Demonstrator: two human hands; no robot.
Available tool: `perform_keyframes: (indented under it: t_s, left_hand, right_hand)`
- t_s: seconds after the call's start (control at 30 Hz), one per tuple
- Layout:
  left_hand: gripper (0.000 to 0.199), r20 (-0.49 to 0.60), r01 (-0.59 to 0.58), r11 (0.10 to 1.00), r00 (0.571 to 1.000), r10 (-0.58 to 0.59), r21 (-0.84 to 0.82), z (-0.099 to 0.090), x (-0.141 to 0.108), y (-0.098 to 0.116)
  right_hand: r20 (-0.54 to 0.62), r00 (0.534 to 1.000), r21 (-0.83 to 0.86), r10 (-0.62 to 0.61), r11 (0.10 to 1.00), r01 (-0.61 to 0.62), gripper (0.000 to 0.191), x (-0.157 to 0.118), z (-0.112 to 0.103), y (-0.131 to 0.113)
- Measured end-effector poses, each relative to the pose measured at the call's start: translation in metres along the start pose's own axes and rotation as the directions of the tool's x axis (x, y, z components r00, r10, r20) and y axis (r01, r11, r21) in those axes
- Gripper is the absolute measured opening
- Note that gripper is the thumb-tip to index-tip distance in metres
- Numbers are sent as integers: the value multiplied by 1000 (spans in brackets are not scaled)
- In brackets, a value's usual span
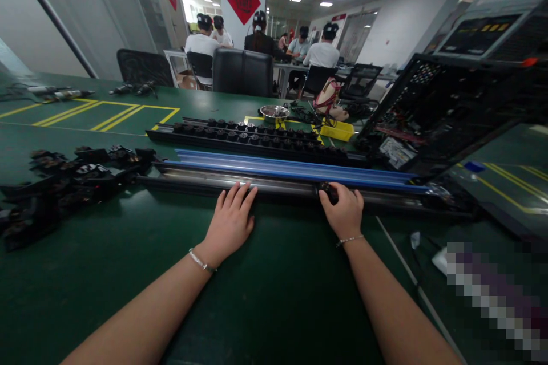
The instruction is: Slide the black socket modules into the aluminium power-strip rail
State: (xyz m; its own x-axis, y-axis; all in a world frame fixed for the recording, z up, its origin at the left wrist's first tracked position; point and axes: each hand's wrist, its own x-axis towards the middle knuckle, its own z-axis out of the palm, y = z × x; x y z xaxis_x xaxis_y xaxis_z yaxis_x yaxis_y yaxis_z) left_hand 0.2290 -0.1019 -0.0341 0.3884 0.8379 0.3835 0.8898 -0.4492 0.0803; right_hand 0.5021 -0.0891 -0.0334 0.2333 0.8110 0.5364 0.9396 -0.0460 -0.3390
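Observation:
A long dark metal rail (282, 184) lies crosswise in front of me. My left hand (231, 219) rests palm down at its near edge, fingers stretched out over the channel. Farther right, my right hand (345, 208) is closed round a small round black part (329, 191) at the rail; the fingers partly hide it. Just behind runs a blue channel strip (291, 166). Beyond that, a black rail (192, 136) carries a row of several small black round parts.
Black parts (81, 177) are heaped at the left. An open computer case (411, 108) stands at the right. Behind the rails are a metal bowl (274, 112), a yellow tray (337, 130) and cables. Several people sit in the background beyond a black chair (242, 71).

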Motion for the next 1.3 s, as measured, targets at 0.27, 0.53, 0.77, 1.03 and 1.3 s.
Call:
perform_keyframes:
  t_s: [0.27,0.53,0.77,1.03,1.3]
  left_hand:
    - [59,-1,4,1000,1000,-4,11,-4,0,0]
    - [51,-23,22,1000,999,-22,5,-7,2,0]
    - [47,-46,17,1000,999,-17,-15,-8,3,-1]
    - [53,-38,20,1000,999,-20,-1,-5,-1,3]
    - [56,-61,32,998,998,-28,51,5,-6,12]
  right_hand:
    - [0,1000,31,-22,999,22,35,1,0,1]
    - [-16,999,29,-39,999,40,35,1,1,2]
    - [-1,999,15,-38,999,38,36,1,0,1]
    - [34,997,12,-65,998,64,39,-1,0,-2]
    - [62,993,-39,-98,994,101,42,-2,2,-6]
